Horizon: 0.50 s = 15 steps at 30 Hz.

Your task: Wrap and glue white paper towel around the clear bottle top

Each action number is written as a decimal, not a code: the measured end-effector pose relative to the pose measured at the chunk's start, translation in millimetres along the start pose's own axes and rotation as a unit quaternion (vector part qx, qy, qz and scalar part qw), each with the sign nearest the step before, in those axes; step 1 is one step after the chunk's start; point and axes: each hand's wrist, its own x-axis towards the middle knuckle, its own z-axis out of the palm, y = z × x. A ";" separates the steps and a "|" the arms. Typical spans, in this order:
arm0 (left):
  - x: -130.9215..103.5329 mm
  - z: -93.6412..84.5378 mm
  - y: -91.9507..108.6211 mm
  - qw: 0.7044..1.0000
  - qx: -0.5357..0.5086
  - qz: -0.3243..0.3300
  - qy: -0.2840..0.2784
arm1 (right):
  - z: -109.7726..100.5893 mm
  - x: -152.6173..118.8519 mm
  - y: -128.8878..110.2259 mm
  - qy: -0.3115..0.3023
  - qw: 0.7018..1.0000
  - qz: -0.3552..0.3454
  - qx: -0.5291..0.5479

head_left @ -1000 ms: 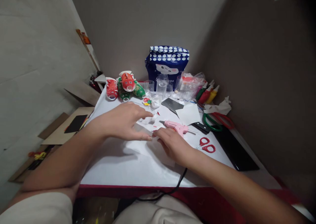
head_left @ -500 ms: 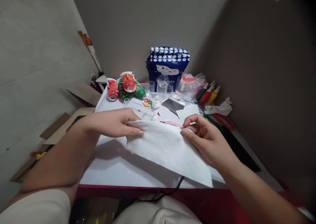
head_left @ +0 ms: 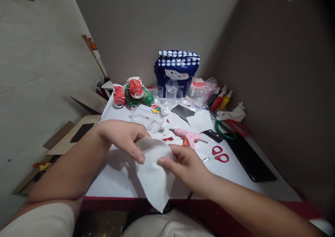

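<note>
A white textured paper towel hangs between my hands over the table's front edge, bent so that one corner points down. My left hand pinches its upper left edge, thumb in front and fingers behind. My right hand grips the right side, with the thumb on the near face and the other fingers partly hidden behind it. Beyond the right hand lie a pink glue gun and small red-handled scissors. Dark red scraps rest behind the towel.
At the back stand a blue bag, clear plastic cups and red and green fish-like figures. Paint bottles, large red-and-green-handled scissors and a black slab line the right side. A clear plastic piece lies mid-table.
My right hand has moved left and down, closer to my left hand. The paper towel went from spread wide to bent and narrower, uncovering the glue gun and small scissors.
</note>
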 end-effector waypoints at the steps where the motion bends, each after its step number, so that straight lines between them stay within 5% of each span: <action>1: 1.7 -3.7 -5.0 1.000 -0.003 -0.008 -0.001 | 0.9 3.0 2.2 0.015 1.000 -0.003 0.006; 15: 24.6 -37.5 -46.9 0.984 -0.055 -0.119 0.117 | -10.1 -10.0 34.5 -0.025 0.987 0.072 -0.143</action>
